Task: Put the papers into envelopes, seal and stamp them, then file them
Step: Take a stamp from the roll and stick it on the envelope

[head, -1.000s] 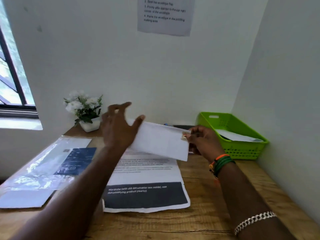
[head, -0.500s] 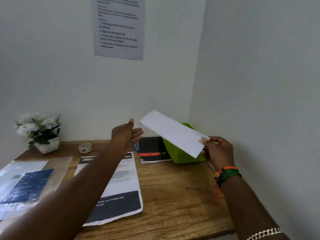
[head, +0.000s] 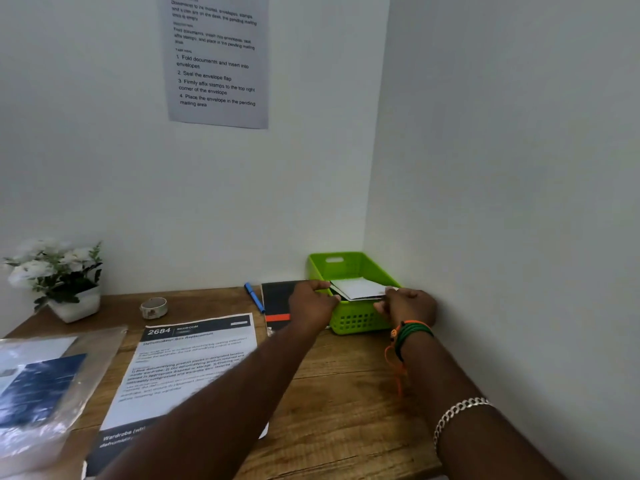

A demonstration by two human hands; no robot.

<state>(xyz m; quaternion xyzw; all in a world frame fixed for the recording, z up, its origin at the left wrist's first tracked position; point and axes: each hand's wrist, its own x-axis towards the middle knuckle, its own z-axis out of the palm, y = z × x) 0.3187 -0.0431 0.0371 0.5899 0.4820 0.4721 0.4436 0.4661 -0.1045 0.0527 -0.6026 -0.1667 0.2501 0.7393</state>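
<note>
A white envelope lies low inside the green basket in the far right corner of the wooden desk. My left hand grips its left end at the basket's rim. My right hand holds its right end, against the basket's right wall. Other white envelopes seem to lie under it, partly hidden. A printed sheet with a dark header lies flat on the desk under my left forearm.
A black notebook with an orange band and a blue pen lie left of the basket. A tape roll and a white flower pot stand at the back left. A clear plastic sleeve covers the left. Walls close in right.
Both hands carried the envelope from the air above the desk down into the green basket. My left hand, open before, now grips the envelope's left end. The view swung right.
</note>
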